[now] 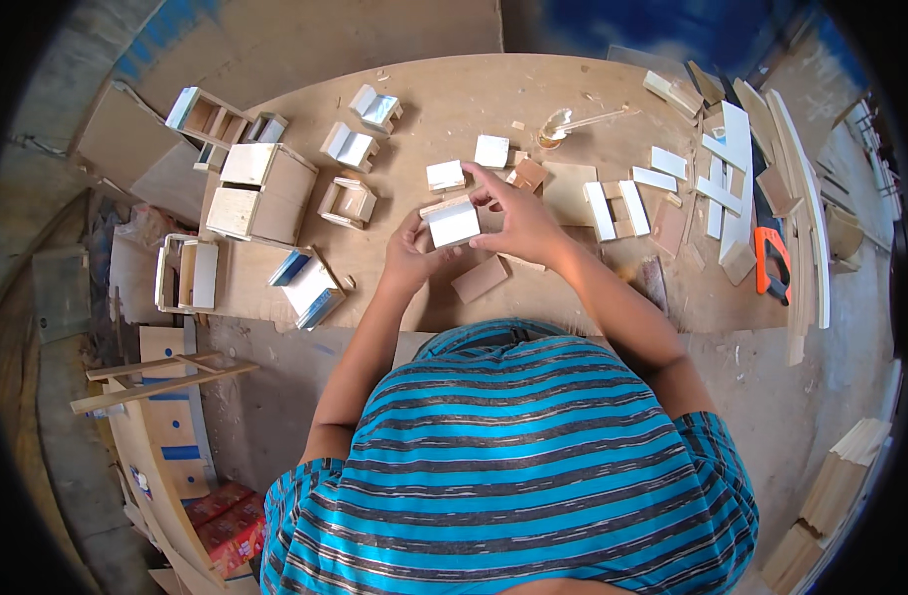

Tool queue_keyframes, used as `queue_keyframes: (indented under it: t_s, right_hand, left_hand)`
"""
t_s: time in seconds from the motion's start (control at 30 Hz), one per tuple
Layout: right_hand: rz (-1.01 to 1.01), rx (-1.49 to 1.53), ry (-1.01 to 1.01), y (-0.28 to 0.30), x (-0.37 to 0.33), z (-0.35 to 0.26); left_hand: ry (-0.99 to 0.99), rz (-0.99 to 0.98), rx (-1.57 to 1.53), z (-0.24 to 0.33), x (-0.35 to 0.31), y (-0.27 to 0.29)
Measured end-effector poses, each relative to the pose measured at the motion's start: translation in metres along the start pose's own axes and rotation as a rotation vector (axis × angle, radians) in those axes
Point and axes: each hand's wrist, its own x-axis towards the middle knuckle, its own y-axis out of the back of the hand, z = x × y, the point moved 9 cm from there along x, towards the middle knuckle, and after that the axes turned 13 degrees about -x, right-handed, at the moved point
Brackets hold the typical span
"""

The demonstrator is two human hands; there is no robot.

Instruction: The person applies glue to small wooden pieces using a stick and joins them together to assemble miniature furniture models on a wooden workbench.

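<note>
A small wooden box-like piece with a white face [455,225] is held up over the near middle of the worktable [454,109]. My left hand [410,254] grips its left side, fingers curled round it. On the opposite side my right hand [523,220] holds it between thumb and fingers. Just beyond it lie two small white-faced blocks, one nearer [445,176] and one farther [491,151]. A brown wooden block [528,174] sits beyond my right hand. Below the held piece, a flat brown board [481,279] rests near the table's front edge.
Several small wooden frames [349,202] stand on the left beside a larger wooden box [262,194]. A glue container with a stick [553,129] is at the back. To the right lie white strips [733,178] and an orange-handled saw [771,264].
</note>
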Motion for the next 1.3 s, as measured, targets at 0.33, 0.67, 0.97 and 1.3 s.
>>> queue_keyframes:
  t_s: [0.33, 0.67, 0.97, 1.3]
  right_hand:
    - [-0.005, -0.409, 0.122, -0.033, 0.013, 0.030]
    - [0.045, -0.336, 0.139, -0.001, -0.001, 0.032]
    - [0.024, -0.672, -0.015, 0.007, -0.075, 0.054]
    - [0.107, -0.311, -0.296, 0.034, -0.090, 0.083]
  left_hand:
    - [-0.170, 0.144, 0.782, -0.011, -0.004, 0.022]
    - [-0.181, 0.134, 0.812, -0.012, -0.005, 0.019]
    - [-0.225, 0.124, 0.834, -0.009, -0.008, 0.017]
    - [-0.184, 0.064, 1.171, -0.004, -0.046, 0.008]
